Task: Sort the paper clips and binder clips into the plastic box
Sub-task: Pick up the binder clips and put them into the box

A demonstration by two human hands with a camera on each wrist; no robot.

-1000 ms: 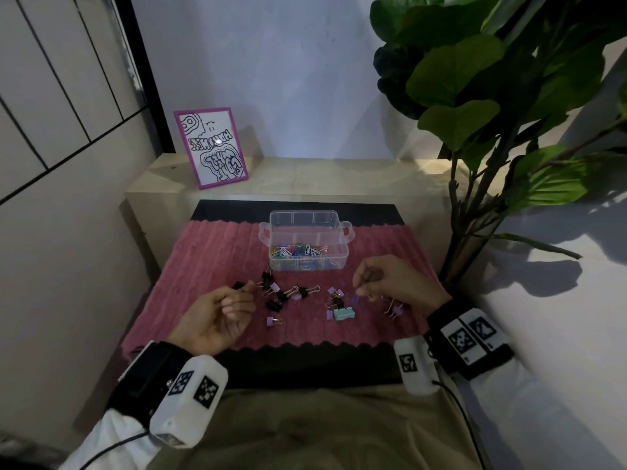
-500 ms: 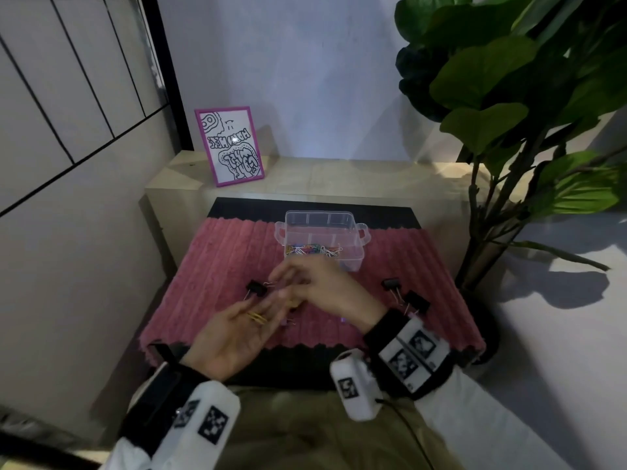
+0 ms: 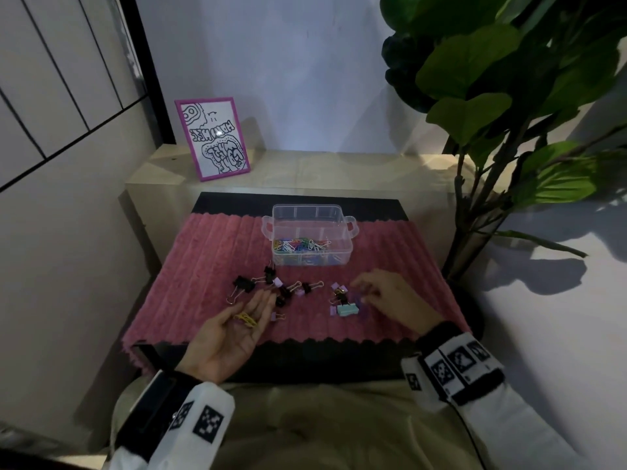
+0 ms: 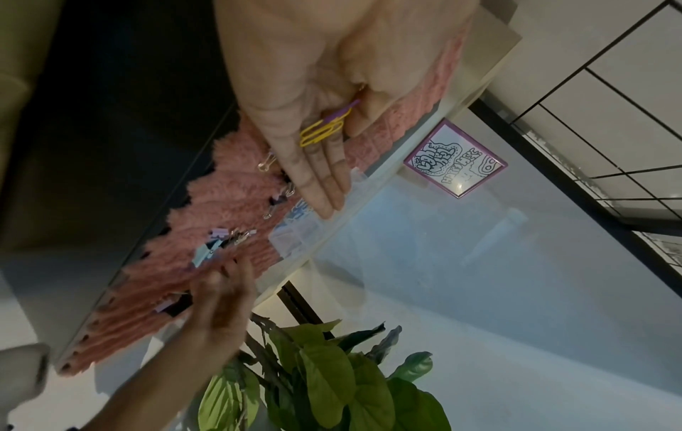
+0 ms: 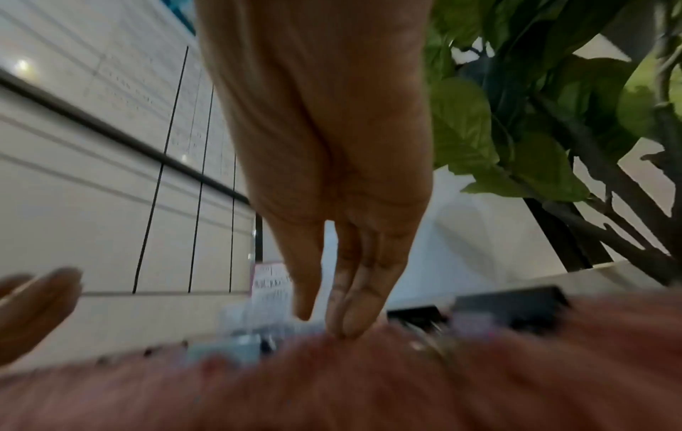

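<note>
My left hand (image 3: pixel 237 330) lies palm up over the mat's front edge, fingers straight, with yellow and purple paper clips (image 3: pixel 246 318) (image 4: pixel 321 131) resting on it. My right hand (image 3: pixel 383 296) reaches down at the right, its fingertips (image 5: pixel 346 329) touching the pink mat (image 3: pixel 210 266) beside a teal binder clip (image 3: pixel 348 310) and small purple ones (image 3: pixel 335 286); thumb and fingers stand slightly apart, nothing visibly held. Black binder clips (image 3: pixel 243 283) lie scattered mid-mat. The clear plastic box (image 3: pixel 342 256) at the back holds several coloured paper clips (image 3: pixel 302 245).
A purple-framed picture (image 3: pixel 213 139) leans on the pale shelf behind the mat. A large leafy plant (image 3: pixel 492 96) stands at the right, close to the mat's edge. The black table edge (image 3: pixel 305 364) runs in front of my lap.
My right hand has left the left palm and moved right, down to the mat by the purple and teal clips. The left hand stays palm up with the paper clips.
</note>
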